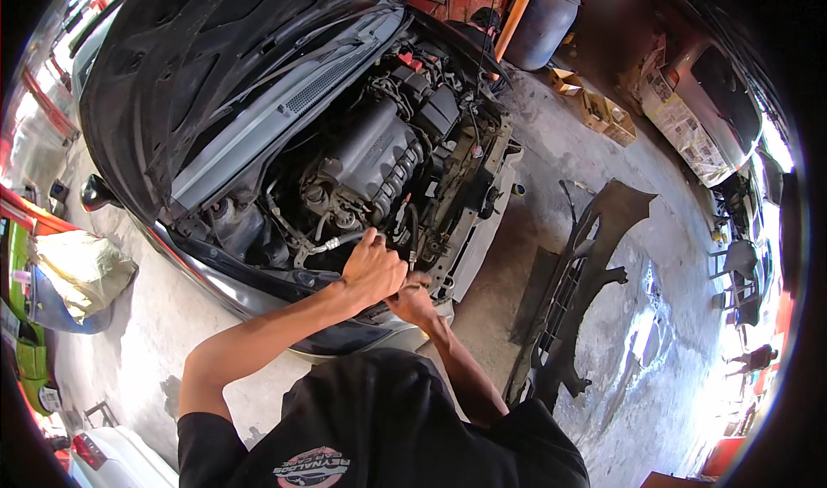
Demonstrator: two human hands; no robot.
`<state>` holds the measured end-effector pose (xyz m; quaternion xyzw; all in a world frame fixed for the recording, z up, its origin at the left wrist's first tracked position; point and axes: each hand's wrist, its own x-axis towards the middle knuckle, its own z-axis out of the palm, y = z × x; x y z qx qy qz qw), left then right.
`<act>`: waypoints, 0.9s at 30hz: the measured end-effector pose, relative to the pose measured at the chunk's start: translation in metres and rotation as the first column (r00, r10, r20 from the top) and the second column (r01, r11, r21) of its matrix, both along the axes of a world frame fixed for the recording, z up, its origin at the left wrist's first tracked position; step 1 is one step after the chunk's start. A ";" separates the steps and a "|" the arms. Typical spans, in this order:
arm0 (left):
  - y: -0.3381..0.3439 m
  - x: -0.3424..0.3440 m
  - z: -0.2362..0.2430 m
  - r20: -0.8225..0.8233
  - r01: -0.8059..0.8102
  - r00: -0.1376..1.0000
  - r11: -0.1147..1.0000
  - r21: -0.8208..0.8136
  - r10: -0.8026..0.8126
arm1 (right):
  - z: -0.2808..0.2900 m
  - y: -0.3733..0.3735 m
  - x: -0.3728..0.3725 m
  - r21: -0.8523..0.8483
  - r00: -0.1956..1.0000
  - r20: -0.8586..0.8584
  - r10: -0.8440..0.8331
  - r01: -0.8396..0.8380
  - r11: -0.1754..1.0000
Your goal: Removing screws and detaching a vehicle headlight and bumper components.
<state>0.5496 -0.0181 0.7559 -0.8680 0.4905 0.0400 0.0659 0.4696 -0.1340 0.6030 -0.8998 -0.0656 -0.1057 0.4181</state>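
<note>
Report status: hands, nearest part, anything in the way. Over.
Bare left hand and bare right hand close together, grip unclear. Slim dark hose just beyond them. Black curved plastic bumper cover on grey concrete floor, clear of both.

- Engine cover (369, 150): dull grey.
- Hose (414, 231): black.
- Hood underside (194, 79): black.
- Cowl panel (231, 149): silver-grey; dark perforated pattern.
- Bumper cover (622, 211): black.
- Drum (541, 24): blue-grey.
- Pole (518, 14): orange.
- Cardboard boxes (594, 111): brown.
- Sheet (84, 268): pale yellow.
- Shirt (413, 436): black; red-and-white printed emblem.
- Floor (680, 255): grey; lighter patches.
</note>
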 end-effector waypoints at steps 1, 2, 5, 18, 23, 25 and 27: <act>-0.002 -0.002 0.007 0.028 -0.031 0.999 0.999 -0.022 0.032 | 0.001 0.003 -0.004 0.000 0.999 -0.049 0.024 -0.024 1.000; -0.002 0.000 0.006 0.027 -0.025 0.999 0.999 -0.021 0.026 | 0.001 0.006 -0.006 0.001 0.994 -0.097 0.047 -0.047 0.999; 0.007 0.008 0.002 -0.121 -0.087 0.992 0.932 -0.351 0.047 | 0.002 0.005 -0.006 0.011 1.000 -0.030 -0.009 0.010 1.000; 0.002 0.000 0.003 -0.167 -0.168 0.977 0.966 -0.196 0.136 | 0.004 -0.006 -0.004 -0.065 0.980 -0.193 -0.056 0.044 0.997; 0.016 0.014 0.000 0.178 0.366 0.924 0.918 -0.153 -0.339 | 0.006 -0.009 -0.002 -0.125 0.971 -0.236 -0.044 0.014 0.992; 0.005 0.009 0.009 0.036 0.162 0.986 0.985 -0.055 -0.161 | 0.007 -0.009 -0.002 -0.110 0.983 -0.177 -0.053 0.034 0.993; 0.002 0.009 0.012 -0.108 -0.021 0.994 1.000 0.012 0.023 | 0.011 -0.012 0.000 -0.100 0.981 -0.192 -0.039 0.020 0.995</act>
